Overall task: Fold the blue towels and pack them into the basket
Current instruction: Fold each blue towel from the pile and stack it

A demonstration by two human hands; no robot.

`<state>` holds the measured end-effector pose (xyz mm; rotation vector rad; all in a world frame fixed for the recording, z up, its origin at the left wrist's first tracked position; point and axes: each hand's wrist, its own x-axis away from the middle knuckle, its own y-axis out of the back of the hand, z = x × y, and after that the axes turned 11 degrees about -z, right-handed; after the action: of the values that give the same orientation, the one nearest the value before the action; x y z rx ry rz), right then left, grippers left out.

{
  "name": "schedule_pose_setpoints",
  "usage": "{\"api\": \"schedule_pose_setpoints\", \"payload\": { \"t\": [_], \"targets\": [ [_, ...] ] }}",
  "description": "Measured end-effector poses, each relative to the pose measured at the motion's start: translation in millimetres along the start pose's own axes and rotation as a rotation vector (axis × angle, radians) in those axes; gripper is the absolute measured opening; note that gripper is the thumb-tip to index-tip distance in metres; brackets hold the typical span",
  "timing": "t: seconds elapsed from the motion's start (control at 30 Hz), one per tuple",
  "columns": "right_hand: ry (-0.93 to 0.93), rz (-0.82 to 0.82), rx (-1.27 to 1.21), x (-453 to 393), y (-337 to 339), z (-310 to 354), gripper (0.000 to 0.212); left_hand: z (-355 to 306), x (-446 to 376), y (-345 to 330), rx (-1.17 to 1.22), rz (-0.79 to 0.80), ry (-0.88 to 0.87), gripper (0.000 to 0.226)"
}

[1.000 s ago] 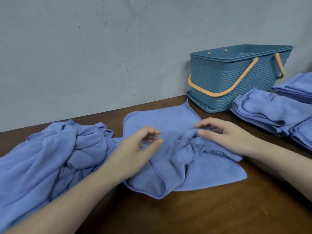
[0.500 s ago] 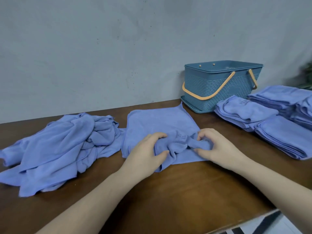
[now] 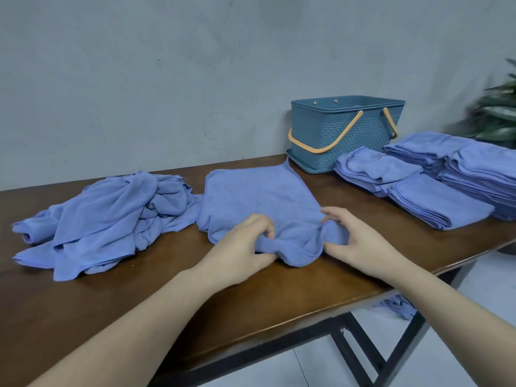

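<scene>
Mostly brown wood table [image 3: 83,308] w/ grey wall [image 3: 167,79] behind.

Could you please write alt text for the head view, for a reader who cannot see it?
Both hands, left and right, grip the near edge of a blue towel on a table. Unfolded towels lie left; folded stacks and a basket right.

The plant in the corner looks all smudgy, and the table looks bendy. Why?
Head view: the plant at the right edge is smeared by motion blur, while the hands, left and right, gripping the flat towel look fairly sharp. Head view: the wide-angle lens bows the table edge and tilts the basket. Lighting is soft and even, no glare.
</scene>
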<state>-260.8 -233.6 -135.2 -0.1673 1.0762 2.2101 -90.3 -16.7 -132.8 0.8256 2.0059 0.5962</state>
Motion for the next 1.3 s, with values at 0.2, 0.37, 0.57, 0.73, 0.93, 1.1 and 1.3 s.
{"api": "schedule_pose_setpoints", "payload": {
  "t": [0.2,0.37,0.57,0.73,0.93,1.1,1.3],
  "targets": [
    [0.064,-0.099,-0.091,28,4,7,0.035,8,34,27,0.08,-0.027,0.054,0.035],
    [0.144,-0.178,-0.122,62,2,9,0.04,4,62,52,0.076,0.0,0.141,0.039],
    [0.164,-0.155,-0.122,83,7,9,0.037,-3,86,72,0.161,0.024,0.196,0.01],
    [0.165,-0.145,-0.202,97,11,13,0.035,-6,101,82,0.222,0.002,0.274,0.015],
    [0.055,-0.169,-0.361,100,15,26,0.007,-13,105,90,0.404,-0.168,0.346,0.034],
    [-0.033,-0.249,-0.573,98,27,55,0.009,-35,99,97,0.579,-0.323,0.397,0.023],
    [-0.118,-0.24,-0.681,97,30,69,0.016,-44,99,96,0.673,-0.402,0.539,0.014]
  ]
}}
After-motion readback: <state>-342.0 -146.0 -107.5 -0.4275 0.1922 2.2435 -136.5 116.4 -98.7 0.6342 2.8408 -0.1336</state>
